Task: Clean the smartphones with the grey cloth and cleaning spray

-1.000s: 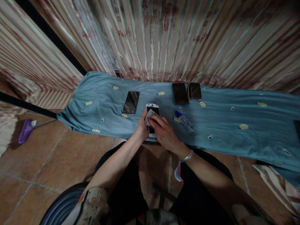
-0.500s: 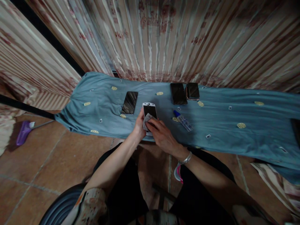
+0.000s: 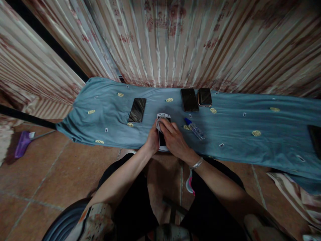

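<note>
Single head-worn view, looking steeply forward and down from above the seated person's lap. Blue cloth (image 3: 250,120) spans mid-frame from 9 to 3 o'clock; curtain (image 3: 175,40) fills 12 o'clock; tiled floor (image 3: 50,174) at 7 o'clock. Wide lens, edges bowed. Hands at close range, centre.

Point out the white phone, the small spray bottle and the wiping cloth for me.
white phone (image 3: 162,140), head view, on its dark screen.
spray bottle (image 3: 197,130), head view, on its clear body.
wiping cloth (image 3: 158,122), head view, on its exposed corner.

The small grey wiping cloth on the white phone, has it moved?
Yes. The grey cloth slid up the white phone toward its top edge, away from the person.
</note>
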Demonstrator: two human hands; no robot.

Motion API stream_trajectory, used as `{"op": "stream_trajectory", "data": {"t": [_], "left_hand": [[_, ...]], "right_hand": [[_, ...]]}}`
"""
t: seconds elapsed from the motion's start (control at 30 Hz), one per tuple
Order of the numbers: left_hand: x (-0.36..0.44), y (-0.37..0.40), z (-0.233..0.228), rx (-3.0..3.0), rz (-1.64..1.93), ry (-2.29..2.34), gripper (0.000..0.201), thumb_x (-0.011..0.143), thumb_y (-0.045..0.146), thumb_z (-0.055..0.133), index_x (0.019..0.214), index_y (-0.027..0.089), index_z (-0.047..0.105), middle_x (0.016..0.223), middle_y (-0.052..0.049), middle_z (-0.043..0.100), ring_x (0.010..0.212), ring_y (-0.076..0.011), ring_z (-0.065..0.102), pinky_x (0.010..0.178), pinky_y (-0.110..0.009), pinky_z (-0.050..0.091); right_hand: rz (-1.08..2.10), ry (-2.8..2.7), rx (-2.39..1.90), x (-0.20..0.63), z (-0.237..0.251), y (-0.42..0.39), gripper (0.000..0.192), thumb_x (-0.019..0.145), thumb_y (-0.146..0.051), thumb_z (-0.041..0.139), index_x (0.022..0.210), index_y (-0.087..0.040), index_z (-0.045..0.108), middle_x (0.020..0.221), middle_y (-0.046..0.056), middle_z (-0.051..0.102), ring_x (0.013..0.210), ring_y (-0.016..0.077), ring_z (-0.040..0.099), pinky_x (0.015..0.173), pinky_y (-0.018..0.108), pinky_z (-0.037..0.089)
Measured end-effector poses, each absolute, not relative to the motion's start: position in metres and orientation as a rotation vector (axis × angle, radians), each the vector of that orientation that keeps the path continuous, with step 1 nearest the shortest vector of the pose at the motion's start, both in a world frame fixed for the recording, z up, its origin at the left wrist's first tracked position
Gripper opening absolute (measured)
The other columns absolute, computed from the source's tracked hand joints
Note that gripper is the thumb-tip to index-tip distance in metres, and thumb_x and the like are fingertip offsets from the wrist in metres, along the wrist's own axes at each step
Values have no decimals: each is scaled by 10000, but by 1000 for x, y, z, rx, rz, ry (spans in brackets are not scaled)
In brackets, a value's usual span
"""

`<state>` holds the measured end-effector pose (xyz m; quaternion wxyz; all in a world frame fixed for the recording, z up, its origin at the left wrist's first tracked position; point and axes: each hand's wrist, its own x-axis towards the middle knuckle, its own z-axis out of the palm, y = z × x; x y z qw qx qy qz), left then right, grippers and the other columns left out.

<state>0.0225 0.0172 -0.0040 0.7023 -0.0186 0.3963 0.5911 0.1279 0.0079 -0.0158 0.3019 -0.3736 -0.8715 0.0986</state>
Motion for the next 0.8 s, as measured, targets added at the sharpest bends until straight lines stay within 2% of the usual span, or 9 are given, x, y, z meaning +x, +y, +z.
{"op": "stream_trajectory", "data": {"t": [0.2, 0.4, 0.63, 0.8], "left_hand": [[27, 14, -6, -32, 1304, 798, 333, 980, 273, 411, 1031, 113, 698, 1020, -75, 733, 1128, -171, 642, 1015, -270, 472], [33, 11, 0, 22, 1325, 868, 353, 983, 220, 389, 1158, 91, 667, 1059, -81, 745, 1190, -180, 614, 1088, -299, 412], [33, 9, 2, 53, 1260, 878, 330, 977, 303, 436, 1052, 150, 718, 1044, -63, 757, 1123, -201, 657, 1026, -315, 462], [30, 9, 3, 50, 1214, 846, 327, 948, 352, 500, 1095, 149, 710, 1021, -71, 761, 1026, -211, 694, 977, -323, 489]], "right_hand": [[253, -2284, -995, 130, -17, 15, 515, 939, -48, 296, 1429, -56, 454, 1454, 198, 481, 1270, 277, 476, 1068, 484, 433], [219, -2284, -1046, 132, -15, 20, 527, 916, -25, 299, 1412, -49, 475, 1459, 197, 481, 1325, 276, 452, 1086, 473, 417], [226, -2263, -1148, 139, -12, 26, 530, 906, -37, 317, 1413, -51, 473, 1471, 217, 465, 1313, 296, 465, 1090, 514, 409], [233, -2222, -1182, 143, -17, 30, 536, 909, -52, 336, 1428, -90, 460, 1454, 200, 483, 1281, 297, 495, 1073, 516, 423]]}}
